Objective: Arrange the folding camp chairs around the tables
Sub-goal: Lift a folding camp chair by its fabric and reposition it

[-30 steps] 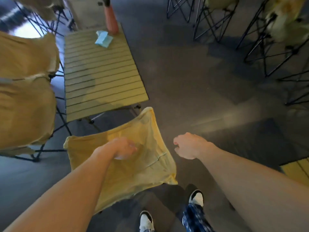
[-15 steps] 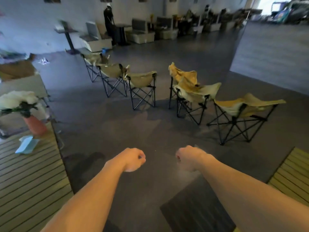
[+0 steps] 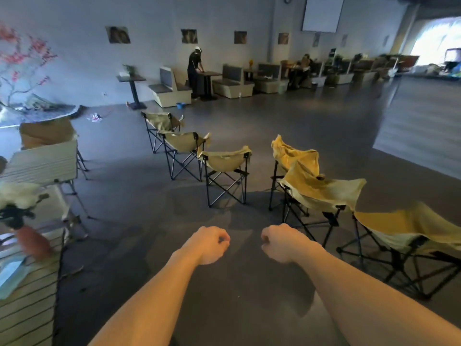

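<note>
1. Folding camp chairs stand open on the dark floor (image 3: 249, 283), none at a table: three khaki ones in a row, far chair (image 3: 161, 123), middle chair (image 3: 183, 142), near chair (image 3: 224, 161).
2. Yellower group to the right: rear chair (image 3: 294, 153), centre chair (image 3: 321, 189), closest chair (image 3: 409, 226), set close together, fabric rumpled.
3. Left hand (image 3: 208, 244): fingers curled into a loose fist, holding nothing, held out over the floor.
4. Right hand (image 3: 280, 243): same, curled, holding nothing, just beside the left, not touching it.
5. Slatted table (image 3: 30, 295) at left edge carries a terracotta vase (image 3: 33, 242) and a pale blue packet (image 3: 11, 274).
6. Second slatted table (image 3: 42, 162) behind it.
7. Person in dark clothes (image 3: 194, 71) stands at a far booth table.
</note>
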{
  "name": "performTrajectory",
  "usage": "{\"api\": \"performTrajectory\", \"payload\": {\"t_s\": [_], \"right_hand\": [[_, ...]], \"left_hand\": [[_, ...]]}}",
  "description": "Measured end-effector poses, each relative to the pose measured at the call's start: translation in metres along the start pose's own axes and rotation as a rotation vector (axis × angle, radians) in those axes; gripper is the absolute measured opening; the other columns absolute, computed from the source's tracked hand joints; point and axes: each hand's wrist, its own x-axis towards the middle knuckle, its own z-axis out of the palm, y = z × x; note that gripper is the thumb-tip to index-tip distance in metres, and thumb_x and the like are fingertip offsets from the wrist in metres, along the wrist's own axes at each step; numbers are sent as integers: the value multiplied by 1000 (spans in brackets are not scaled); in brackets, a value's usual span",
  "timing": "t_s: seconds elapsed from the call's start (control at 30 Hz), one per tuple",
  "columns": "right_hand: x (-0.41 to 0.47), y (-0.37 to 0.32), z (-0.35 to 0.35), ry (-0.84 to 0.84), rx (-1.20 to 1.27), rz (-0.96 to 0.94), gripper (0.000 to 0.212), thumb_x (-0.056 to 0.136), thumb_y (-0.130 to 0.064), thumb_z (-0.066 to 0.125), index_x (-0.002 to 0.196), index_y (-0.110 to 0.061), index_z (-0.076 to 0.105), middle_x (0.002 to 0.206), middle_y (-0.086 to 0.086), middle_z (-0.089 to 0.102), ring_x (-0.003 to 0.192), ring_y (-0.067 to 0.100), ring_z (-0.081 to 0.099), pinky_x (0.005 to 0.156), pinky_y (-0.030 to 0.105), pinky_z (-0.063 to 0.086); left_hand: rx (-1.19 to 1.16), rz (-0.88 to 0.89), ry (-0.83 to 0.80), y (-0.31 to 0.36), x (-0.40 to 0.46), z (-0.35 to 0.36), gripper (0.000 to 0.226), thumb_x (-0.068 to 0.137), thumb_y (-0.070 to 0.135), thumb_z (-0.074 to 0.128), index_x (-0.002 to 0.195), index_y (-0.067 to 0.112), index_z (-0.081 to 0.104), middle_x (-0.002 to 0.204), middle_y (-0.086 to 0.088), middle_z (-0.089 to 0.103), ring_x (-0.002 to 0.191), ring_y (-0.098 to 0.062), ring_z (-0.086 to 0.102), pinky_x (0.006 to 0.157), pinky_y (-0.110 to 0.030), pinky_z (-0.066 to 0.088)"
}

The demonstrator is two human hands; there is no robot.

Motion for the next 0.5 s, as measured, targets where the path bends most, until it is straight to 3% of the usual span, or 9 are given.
{"api": "performTrajectory", "payload": {"t_s": [0.17,0.33,0.5], "right_hand": [[117,1,-77,46,-11,-23,27,96,-28,47,119,-18,55,113,8,54,94,29,58,84,46,52],[227,30,-123,59,21,8,22,94,-25,48,114,-17,54,106,7,53,87,27,59,81,45,54],[361,75,-169,117,60,21,31,88,-27,51,117,-20,55,114,6,58,94,25,60,83,43,54]], "left_hand": [[-14,-38,25,-15,119,-71,33,98,35,49,130,32,57,129,0,62,115,-19,60,101,-38,48],[-23,-76,27,-20,232,-111,38,98,37,50,136,33,51,131,-4,59,112,-21,61,99,-39,50],[1,-113,17,-21,367,-137,37,97,37,50,134,33,54,129,-6,59,109,-25,60,96,-39,51]]}}
